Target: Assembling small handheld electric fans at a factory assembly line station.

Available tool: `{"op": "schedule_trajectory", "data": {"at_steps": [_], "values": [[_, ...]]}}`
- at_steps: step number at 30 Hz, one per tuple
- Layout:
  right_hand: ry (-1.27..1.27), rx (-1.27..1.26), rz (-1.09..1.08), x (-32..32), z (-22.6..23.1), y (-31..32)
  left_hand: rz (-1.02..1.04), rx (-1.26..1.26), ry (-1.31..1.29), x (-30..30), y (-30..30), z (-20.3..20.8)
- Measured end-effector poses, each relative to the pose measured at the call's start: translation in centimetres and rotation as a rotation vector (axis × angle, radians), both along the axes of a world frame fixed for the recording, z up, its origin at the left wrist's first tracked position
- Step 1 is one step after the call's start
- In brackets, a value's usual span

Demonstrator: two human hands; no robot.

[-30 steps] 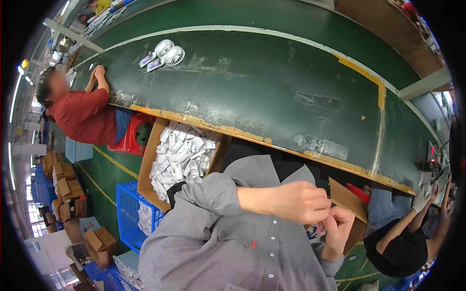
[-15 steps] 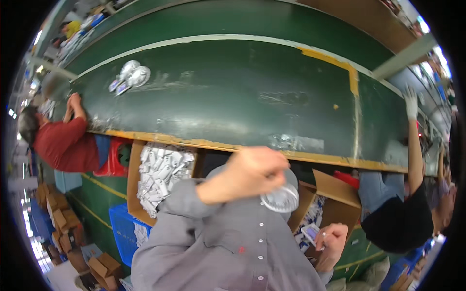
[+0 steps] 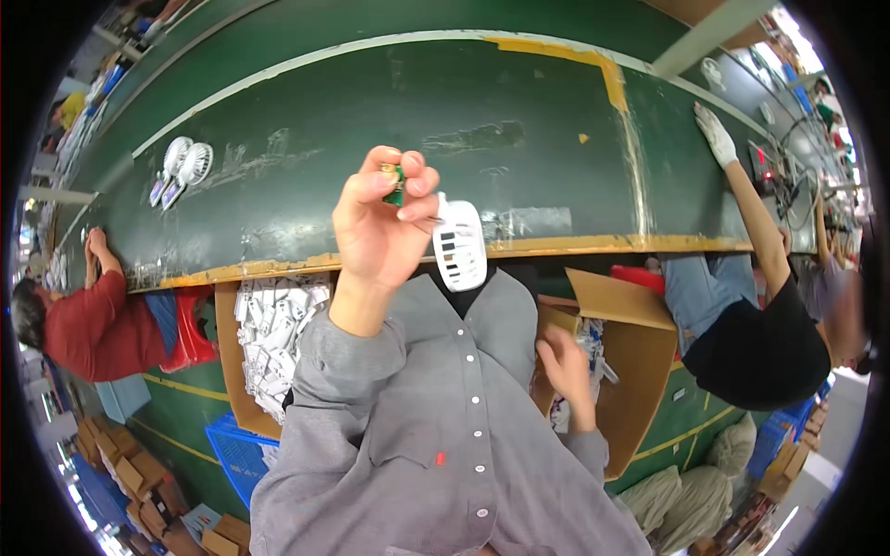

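Landmark: the green workbench (image 3: 343, 111). At its left end a co-worker in a red top (image 3: 97, 320) sits on a red stool (image 3: 192, 334), both hands brought together at the workbench edge. Two white handheld fans (image 3: 196, 165) lie side by side on the left part of the workbench, well apart from its near edge. Below that edge, left of centre, stands a brown carton (image 3: 238, 371) filled with loose white plastic parts (image 3: 269, 338); a blue crate (image 3: 232, 454) stands just beside it, farther from the workbench.

The left hand (image 3: 389, 190) is raised before the middle of the workbench, palm toward the wearer, fingers curled and pinching a small green circuit board (image 3: 397, 196). A white slotted housing (image 3: 461, 246) hangs just right of this hand, overlapping the workbench's near edge in view; how it is joined or held cannot be told.

The right hand (image 3: 569, 371) is below the workbench edge, right of centre, at a second carton (image 3: 640, 408) containing mixed small parts (image 3: 593, 343). Its fingers are loosely bent and parted; contact with the contents cannot be determined. Farther right, a co-worker in a black top (image 3: 760, 347) reaches a white-gloved hand (image 3: 716, 137) over the workbench's right end.
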State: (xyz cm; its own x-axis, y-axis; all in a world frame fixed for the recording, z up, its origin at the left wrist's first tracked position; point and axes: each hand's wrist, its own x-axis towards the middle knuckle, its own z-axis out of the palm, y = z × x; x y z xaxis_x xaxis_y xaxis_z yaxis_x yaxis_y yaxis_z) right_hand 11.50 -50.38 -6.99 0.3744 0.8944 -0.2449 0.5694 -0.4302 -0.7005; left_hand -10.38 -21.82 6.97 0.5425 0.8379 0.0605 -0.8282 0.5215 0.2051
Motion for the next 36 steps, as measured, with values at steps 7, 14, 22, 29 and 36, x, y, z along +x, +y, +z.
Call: {"op": "schedule_trajectory", "data": {"at_steps": [7,14,22,29,36], "values": [[1.199,0.572,-0.142,-5.8,9.8,12.7,-0.213,-0.016,-0.21,4.2,-3.5,1.9],[1.591,0.504,-0.25,-4.6,11.5,13.1,0.057,0.382,0.521,0.5,-1.2,-0.4],[1.186,0.817,-0.537,1.8,11.3,13.7,0.903,0.983,2.228,-21.8,18.0,-10.7],[0.89,0.942,-0.52,10.7,8.8,13.5,0.596,0.822,3.1,-45.0,27.4,-13.4],[1.174,1.012,-0.478,19.1,7.2,12.3,0.636,0.448,3.061,-48.6,29.1,-15.8]]}}
